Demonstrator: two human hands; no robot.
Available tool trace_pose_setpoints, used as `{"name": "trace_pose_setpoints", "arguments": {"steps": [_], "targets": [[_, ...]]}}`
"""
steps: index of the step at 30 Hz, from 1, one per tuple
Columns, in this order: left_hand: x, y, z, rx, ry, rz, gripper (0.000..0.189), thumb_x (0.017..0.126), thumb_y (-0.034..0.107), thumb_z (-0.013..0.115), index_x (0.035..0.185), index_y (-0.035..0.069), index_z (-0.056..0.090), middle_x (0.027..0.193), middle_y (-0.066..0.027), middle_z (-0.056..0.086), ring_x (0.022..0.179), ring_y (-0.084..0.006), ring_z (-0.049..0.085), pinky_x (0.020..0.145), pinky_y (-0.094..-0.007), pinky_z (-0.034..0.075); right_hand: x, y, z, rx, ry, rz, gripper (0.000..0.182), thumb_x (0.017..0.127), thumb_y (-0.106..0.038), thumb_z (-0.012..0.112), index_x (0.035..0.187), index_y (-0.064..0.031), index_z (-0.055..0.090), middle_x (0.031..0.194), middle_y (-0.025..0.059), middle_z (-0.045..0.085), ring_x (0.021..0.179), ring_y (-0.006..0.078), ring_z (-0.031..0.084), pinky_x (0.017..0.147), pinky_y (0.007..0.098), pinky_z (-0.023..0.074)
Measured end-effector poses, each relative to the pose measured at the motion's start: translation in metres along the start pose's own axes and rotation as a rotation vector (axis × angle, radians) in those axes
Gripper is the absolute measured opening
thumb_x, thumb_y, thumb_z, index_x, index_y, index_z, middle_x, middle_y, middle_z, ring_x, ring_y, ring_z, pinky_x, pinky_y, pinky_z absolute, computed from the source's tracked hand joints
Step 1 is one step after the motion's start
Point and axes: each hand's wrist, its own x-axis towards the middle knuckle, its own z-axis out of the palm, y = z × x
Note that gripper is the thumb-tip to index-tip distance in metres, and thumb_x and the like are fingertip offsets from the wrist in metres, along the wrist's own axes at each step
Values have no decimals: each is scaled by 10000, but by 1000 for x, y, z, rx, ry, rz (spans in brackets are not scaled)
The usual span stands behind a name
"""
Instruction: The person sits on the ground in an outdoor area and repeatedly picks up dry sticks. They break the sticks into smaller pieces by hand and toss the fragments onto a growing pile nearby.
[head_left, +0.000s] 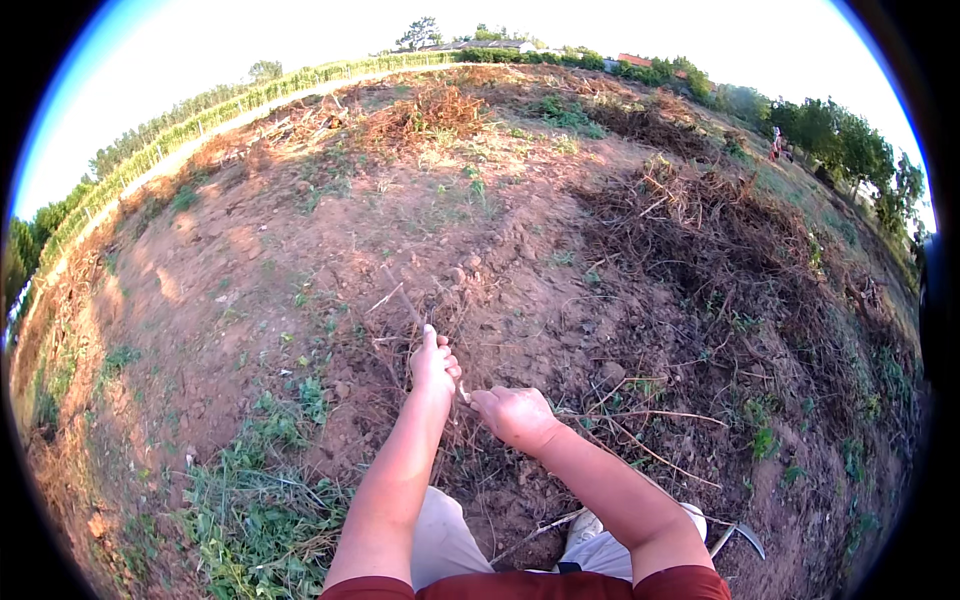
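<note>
My left hand (435, 366) is closed around a thin brown woody stem (405, 298), its thumb pointing up along it. The stem reaches up and left from my fist over the soil. Close by on the right, my right hand (517, 417) is curled around the same stem or another one. A pale bit of stem (463, 393) shows between the two hands. Long dry twigs (652, 414) spread to the right from behind my right hand. What lies inside each fist is hidden.
A sickle (750, 540) lies near my right foot. Cut green weeds (262, 495) lie at left. A large heap of dry vines (705, 232) stands at right, with another brush pile (427, 112) farther off. A person (777, 144) is far away at right.
</note>
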Motion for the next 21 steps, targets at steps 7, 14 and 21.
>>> {"name": "trace_pose_setpoints", "arguments": {"steps": [7,14,21], "targets": [[37,70,-62,-174,273,344,375,915,469,497,745,138,457,489,53,279,358,-84,237,342,-238,194,-47,-12,-31,57,45,-262,148,783,-195,628,913,-127,613,644,35,571,552,219,607,488,350,499],[30,83,-102,-106,162,417,377,903,458,532,772,111,464,548,44,319,407,-71,282,362,-234,232,-29,31,-68,-99,231,-36,194,777,-142,647,962,-89,625,668,50,580,625,241,592,545,350,486],[-3,101,-85,-60,194,509,372,893,441,559,761,104,473,529,44,342,399,-62,294,356,-227,237,27,73,-154,-502,207,162,105,804,-158,591,895,-117,620,724,39,629,742,239,559,631,372,477]]}}
